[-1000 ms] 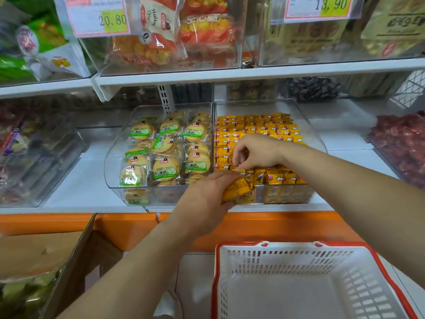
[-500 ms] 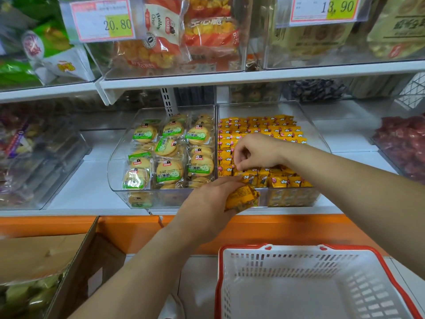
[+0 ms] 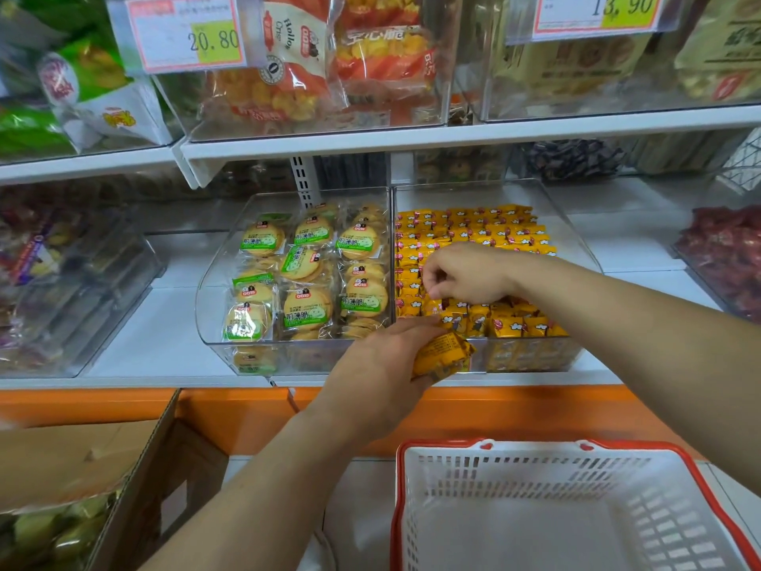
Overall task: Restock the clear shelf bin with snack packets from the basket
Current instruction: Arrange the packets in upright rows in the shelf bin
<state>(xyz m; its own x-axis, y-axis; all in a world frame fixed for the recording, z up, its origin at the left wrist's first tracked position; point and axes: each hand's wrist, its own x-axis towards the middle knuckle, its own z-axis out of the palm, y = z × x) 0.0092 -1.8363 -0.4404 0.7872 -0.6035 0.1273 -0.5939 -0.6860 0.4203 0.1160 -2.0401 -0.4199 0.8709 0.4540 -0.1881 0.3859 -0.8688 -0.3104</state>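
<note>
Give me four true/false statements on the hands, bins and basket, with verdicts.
1. The left hand holds yellow packets. True.
2. The basket is piled with packets. False: the part in view holds none.
3. The right hand is over the biscuit bin. False: it is over the packet bin, just right of the biscuit bin.
4. The left-hand tag on the upper shelf reads 20.80. True.
</note>
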